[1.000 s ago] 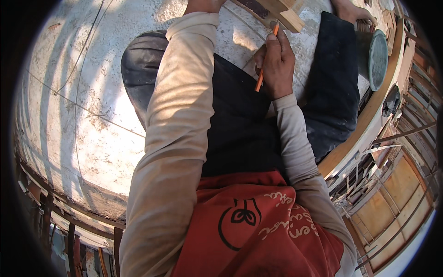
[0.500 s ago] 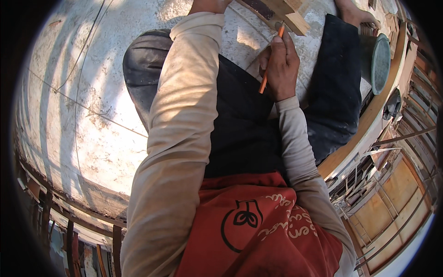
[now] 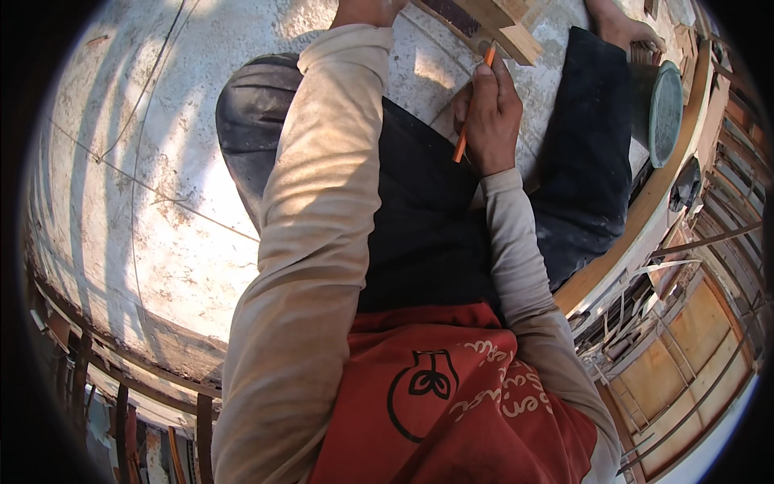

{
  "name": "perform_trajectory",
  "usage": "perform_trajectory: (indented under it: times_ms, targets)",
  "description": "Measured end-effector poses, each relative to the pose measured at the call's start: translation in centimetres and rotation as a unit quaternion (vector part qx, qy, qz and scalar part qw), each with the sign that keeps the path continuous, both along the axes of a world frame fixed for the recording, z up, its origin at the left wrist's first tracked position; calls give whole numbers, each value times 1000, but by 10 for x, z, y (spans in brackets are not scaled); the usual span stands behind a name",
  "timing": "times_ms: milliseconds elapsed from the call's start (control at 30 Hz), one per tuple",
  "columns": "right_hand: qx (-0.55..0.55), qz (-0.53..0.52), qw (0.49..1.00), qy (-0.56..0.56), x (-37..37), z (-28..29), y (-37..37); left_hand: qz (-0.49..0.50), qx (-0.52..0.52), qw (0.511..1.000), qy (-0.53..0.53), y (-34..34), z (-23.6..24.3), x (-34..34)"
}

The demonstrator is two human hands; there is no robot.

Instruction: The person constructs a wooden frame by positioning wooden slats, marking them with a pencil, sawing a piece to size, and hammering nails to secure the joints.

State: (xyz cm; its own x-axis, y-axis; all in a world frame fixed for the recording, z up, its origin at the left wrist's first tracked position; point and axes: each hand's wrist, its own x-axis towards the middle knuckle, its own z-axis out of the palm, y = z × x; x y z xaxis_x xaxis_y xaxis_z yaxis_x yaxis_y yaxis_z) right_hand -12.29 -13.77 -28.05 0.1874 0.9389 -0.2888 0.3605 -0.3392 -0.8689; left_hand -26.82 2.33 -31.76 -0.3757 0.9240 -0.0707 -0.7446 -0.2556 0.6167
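An orange pencil [image 3: 462, 143] is pinched in my right hand [image 3: 493, 118], slanting up with its tip beside the end of a piece of wood [image 3: 516, 40] at the top of the view. The wood is pale with a dark face and lies close to the fingers. At the upper edge my left hand [image 3: 369, 11] is cut off by the frame; only its wrist and back show. What the left fingers do is hidden.
I sit on a pale, stained floor [image 3: 177, 218] with legs apart. A greenish bucket [image 3: 666, 113] stands by my right foot [image 3: 625, 26]. A long wooden plank [image 3: 605, 262] curves along the right. A thin cord [image 3: 165, 196] crosses the floor at left.
Almost nothing differs. My right hand and the pencil have shifted very slightly to the left; the wood and left arm look the same.
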Motion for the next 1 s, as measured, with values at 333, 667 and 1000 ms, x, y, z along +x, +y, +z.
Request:
perform_trajectory:
  times_ms: [333,667,1000]
  targets:
    - [10,-10,1000,5,-3,7,-5,9,-13,1000,-2,1,1,0]
    - [23,-4,1000,6,-1,4,-4,14,-32,999,-14,0,1,1]
    - [-2,-12,1000,-1,1,1,-6,4,-14,997,72,-3,0,-2]
